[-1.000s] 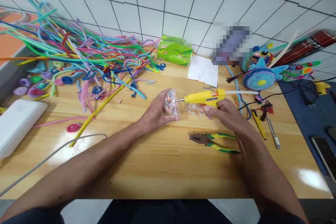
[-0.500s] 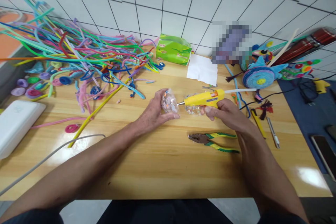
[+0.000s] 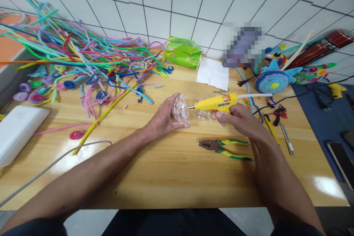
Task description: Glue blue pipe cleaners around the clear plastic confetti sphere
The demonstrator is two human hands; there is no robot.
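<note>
My left hand (image 3: 166, 118) is closed around a clear plastic cup-like piece (image 3: 180, 108) with white and orange flecks, its rim turned to the right. In my right hand (image 3: 233, 116) is a yellow hot glue gun (image 3: 212, 104), a white glue stick (image 3: 254, 95) jutting from its back. The metal nozzle points left at the rim of the piece; whether it touches I cannot tell. A second clear flecked piece (image 3: 204, 115) shows below the gun's barrel, beside my right fingers, partly hidden. Pliers (image 3: 224, 148) with green and yellow handles lie in front of my hands.
Colourful pipe cleaners (image 3: 91, 55) are heaped at the back left, with coiled pieces (image 3: 70, 84) before them. A green tissue pack (image 3: 182, 53) and white paper (image 3: 212, 74) stand at the back. On the right are a blue disc ornament (image 3: 271, 81), a utility knife (image 3: 287, 140) and a cord (image 3: 284, 99).
My left hand has turned the clear piece slightly, so its rim faces the nozzle more openly. The glue gun has barely moved.
</note>
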